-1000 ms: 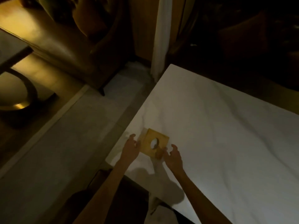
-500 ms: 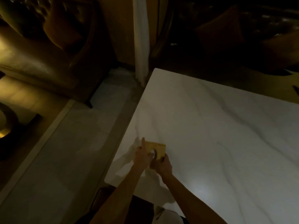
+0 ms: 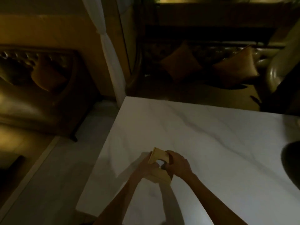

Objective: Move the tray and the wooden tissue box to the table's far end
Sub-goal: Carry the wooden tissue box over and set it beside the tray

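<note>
The wooden tissue box is a small square light-wood box with a round hole in its top. It is tilted above the white marble table, near the table's left side. My left hand grips its left side and my right hand grips its right side, fingers over the top. The lower part of the box shows beneath my hands. A dark rounded shape sits at the right edge of the view; whether it is the tray cannot be told.
The room is dim. A brown leather sofa stands on the left beside a pale floor strip. A white curtain hangs past the table's far left corner. A dark sofa with cushions lies beyond the far edge.
Both hands went from open beside the box to closed on it. The box has risen and tilted off the table surface. The camera view has lifted toward the far end.
</note>
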{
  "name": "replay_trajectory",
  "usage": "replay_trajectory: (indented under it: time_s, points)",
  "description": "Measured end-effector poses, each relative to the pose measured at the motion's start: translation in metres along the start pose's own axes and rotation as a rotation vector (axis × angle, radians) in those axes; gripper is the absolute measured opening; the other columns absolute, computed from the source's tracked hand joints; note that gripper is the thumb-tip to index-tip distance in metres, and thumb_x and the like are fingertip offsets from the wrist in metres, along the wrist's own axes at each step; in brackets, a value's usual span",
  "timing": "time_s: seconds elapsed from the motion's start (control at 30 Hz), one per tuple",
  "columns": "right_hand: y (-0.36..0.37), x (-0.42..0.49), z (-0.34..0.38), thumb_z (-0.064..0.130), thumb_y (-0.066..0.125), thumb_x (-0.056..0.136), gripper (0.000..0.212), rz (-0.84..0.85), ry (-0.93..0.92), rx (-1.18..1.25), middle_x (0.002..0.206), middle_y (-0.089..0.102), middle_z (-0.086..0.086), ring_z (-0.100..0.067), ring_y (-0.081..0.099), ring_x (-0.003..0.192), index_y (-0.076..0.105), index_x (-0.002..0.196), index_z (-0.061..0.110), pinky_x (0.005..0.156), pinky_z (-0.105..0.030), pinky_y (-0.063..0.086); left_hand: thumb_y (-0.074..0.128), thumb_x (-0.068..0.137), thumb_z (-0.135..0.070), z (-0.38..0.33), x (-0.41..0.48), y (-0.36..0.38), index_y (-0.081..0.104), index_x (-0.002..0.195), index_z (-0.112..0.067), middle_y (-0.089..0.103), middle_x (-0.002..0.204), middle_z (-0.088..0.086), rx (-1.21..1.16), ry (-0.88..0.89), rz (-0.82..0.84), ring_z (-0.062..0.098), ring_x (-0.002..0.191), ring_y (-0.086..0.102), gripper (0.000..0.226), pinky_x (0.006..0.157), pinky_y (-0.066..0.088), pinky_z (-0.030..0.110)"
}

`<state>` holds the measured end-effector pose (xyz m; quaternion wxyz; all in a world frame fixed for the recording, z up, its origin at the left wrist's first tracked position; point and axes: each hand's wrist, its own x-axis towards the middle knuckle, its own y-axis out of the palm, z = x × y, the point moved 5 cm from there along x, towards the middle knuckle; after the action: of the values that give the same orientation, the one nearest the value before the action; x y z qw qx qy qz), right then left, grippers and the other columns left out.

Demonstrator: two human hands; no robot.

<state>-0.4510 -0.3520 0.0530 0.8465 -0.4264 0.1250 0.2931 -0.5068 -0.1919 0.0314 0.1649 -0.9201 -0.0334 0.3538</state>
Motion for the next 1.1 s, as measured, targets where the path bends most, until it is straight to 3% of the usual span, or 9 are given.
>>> replay_trajectory:
  time_s: [0.13,0.23,0.33,0.4,0.53,0.7,0.87,1.0,1.1]
  points:
    - [-0.075,-0.024,-0.046,0.037,0.066,0.089,0.067,-0.219,-0.217,0.296,0.148,0.043,0.006,-0.015,0.045,0.132,0.035,0.148,0.029,0.104,-0.025,0.036,0.063,0.081,-0.051,-0.043,0.005,0.059,0.040,0.139,-0.022,0.053,0.134,0.006,-0.080,0.064,-0.113,0.034,0.118,0.057,0.069,0.091,0.053,0.049]
    - [-0.129,-0.050,-0.076,0.036,0.062,0.092,0.072,-0.201,-0.314,0.594,0.147,0.036,0.010,-0.013,0.039,0.135,0.018,0.149,0.037,0.104,-0.026,0.038,0.054,0.070,-0.057,-0.076,0.033,0.086,0.041,0.130,-0.025,0.061,0.125,0.014,-0.022,0.071,-0.198,0.041,0.101,0.063,0.068,0.078,0.057,0.056]
    - [-0.184,-0.087,-0.096,0.041,0.052,0.097,0.063,-0.129,-0.428,0.665,0.142,0.032,0.028,0.003,0.039,0.128,0.016,0.148,0.044,0.099,-0.012,0.035,0.052,0.083,-0.048,-0.187,-0.058,0.125,0.032,0.129,-0.027,0.056,0.101,0.004,-0.009,0.093,-0.295,0.025,0.077,0.058,0.055,0.066,0.060,0.045]
    - [-0.229,-0.106,-0.107,0.033,0.054,0.097,0.062,-0.140,-0.518,0.679,0.142,0.039,0.027,0.015,0.046,0.121,0.020,0.147,0.043,0.089,-0.002,0.040,0.046,0.094,-0.043,-0.244,-0.091,0.157,0.019,0.143,-0.027,0.052,0.108,0.002,0.012,0.116,-0.307,0.020,0.081,0.052,0.058,0.072,0.059,0.042]
    - [-0.335,-0.146,-0.136,0.025,0.076,0.081,0.098,-0.245,-0.589,0.636,0.147,0.038,0.002,-0.005,0.048,0.130,0.010,0.153,0.027,0.098,-0.022,0.049,0.045,0.093,-0.056,-0.345,-0.130,0.216,0.015,0.149,-0.030,0.042,0.143,0.007,0.057,0.347,-0.254,0.026,0.106,0.054,0.069,0.069,0.059,0.040]
    - [-0.461,-0.193,-0.215,0.018,0.085,0.072,0.120,-0.428,-0.587,0.556,0.149,0.036,0.002,-0.013,0.044,0.134,-0.003,0.154,0.031,0.102,-0.048,0.049,0.042,0.090,-0.064,-0.462,-0.146,0.317,0.019,0.145,-0.045,0.050,0.134,-0.008,0.168,0.663,-0.002,0.012,0.106,0.060,0.062,0.065,0.055,0.028]
    - [-0.527,-0.247,-0.349,0.024,0.080,0.077,0.110,-0.783,-0.389,0.679,0.145,0.045,0.019,0.002,0.044,0.133,0.004,0.154,0.035,0.109,-0.028,0.041,0.054,0.085,-0.060,-0.528,-0.128,0.469,0.039,0.131,-0.061,0.059,0.128,-0.019,0.075,0.842,0.335,0.004,0.112,0.063,0.048,0.095,0.054,0.036]
    - [-0.500,-0.290,-0.475,0.051,0.081,0.065,0.117,-1.066,-0.140,0.723,0.128,0.044,0.049,0.017,0.043,0.124,0.002,0.151,0.049,0.104,-0.018,0.039,0.068,0.078,-0.048,-0.510,-0.110,0.611,0.035,0.140,-0.046,0.058,0.130,-0.022,0.085,0.921,0.605,-0.011,0.113,0.057,0.070,0.083,0.049,0.006]
    - [-0.436,-0.320,-0.559,0.064,0.080,0.055,0.118,-1.254,0.066,0.752,0.122,0.050,0.047,0.016,0.051,0.116,0.007,0.147,0.057,0.095,-0.015,0.046,0.078,0.074,-0.024,-0.457,-0.099,0.706,0.028,0.143,-0.043,0.058,0.124,-0.035,0.144,0.952,0.868,-0.015,0.114,0.054,0.087,0.083,0.043,0.000]
